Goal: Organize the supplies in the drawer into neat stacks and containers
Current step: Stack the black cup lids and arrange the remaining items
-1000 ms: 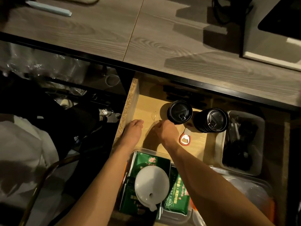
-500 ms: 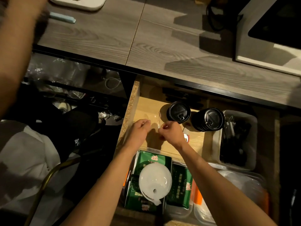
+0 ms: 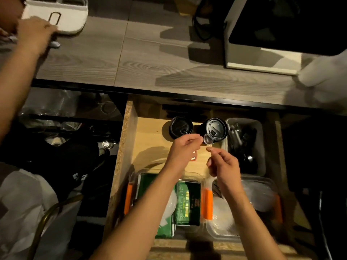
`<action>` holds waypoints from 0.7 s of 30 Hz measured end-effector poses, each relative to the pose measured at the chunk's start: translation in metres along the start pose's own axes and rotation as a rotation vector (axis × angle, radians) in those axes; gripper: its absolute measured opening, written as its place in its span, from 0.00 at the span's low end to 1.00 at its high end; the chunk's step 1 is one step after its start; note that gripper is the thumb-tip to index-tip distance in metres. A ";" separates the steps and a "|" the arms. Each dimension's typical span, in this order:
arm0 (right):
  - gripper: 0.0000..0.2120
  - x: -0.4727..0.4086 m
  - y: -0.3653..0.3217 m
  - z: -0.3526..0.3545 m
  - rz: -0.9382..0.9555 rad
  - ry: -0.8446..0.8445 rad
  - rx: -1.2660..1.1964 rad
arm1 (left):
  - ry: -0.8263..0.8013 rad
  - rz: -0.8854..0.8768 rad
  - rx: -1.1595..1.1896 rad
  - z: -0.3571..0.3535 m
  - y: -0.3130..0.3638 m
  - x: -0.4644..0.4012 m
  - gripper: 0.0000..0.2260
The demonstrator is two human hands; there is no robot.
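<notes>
An open drawer (image 3: 148,136) is seen below the edge of a grey wood-grain bench (image 3: 150,59); over its pale wooden floor two hands are raised; the left hand (image 3: 185,149) is curled, with a small clear plastic spoon (image 3: 208,140) pinched by its handle between thumb and fingertips, the bowl pointing right, in front of the lids at the back; the right hand (image 3: 223,164) is held just below and to the right of the spoon's bowl, its thumb and forefinger brought together on a small pale thing too blurred to be named; whether that thing is touched by the spoon cannot be told.

At the back of the drawer two stacks of black cup lids (image 3: 181,127) and (image 3: 216,127) are stood side by side; to their right a grey bin (image 3: 260,145) holding dark utensils is set against the drawer's right side; an orange-and-white bottle opener (image 3: 193,157) lies on the drawer floor, partly hidden under the left wrist.

Nearer the front, a clear container (image 3: 195,177) with orange clips holds green packets (image 3: 187,201) and a white funnel (image 3: 170,205), largely covered by the left forearm; beside it on the right a second clear container (image 3: 262,196) holds whitish plastic ware.

On the bench a white appliance (image 3: 262,59) stands at upper right; at upper left a white tray (image 3: 71,17) is touched by another person's hand (image 3: 35,32).
</notes>
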State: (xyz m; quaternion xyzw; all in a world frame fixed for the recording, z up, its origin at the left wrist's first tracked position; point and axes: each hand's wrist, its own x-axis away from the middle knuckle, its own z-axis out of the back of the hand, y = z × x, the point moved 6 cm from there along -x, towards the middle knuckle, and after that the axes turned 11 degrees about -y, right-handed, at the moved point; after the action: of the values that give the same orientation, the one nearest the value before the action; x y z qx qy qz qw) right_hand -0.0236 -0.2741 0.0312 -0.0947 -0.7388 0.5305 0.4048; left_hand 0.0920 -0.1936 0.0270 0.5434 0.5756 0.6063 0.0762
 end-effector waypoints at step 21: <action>0.13 -0.038 0.005 0.178 -0.049 0.393 0.147 | 0.651 0.417 -0.517 -0.019 -0.083 -0.102 0.21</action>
State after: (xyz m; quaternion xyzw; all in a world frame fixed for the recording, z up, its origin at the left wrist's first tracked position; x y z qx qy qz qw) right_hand -0.1248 -0.4196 -0.0114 -0.1485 -0.6071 0.5441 0.5598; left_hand 0.0742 -0.2514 -0.0912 0.3920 0.2782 0.8712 -0.0991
